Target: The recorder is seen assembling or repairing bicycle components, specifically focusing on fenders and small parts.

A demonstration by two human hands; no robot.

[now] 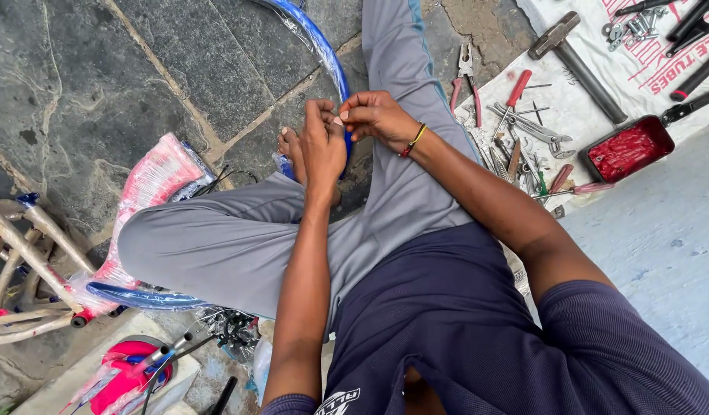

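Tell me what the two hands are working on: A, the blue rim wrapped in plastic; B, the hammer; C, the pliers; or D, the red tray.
A: the left hand and right hand meet at the blue rim, while the hammer, red tray and pliers lie apart on the sheet.

Glossy clear plastic wrap is clinging to the blue metal rim [323, 46] — rough matt stone floor [101, 69] is lying beneath — steel tools [523, 131] are gleaming.

Both hands [347, 131] on blue rim [323, 46]
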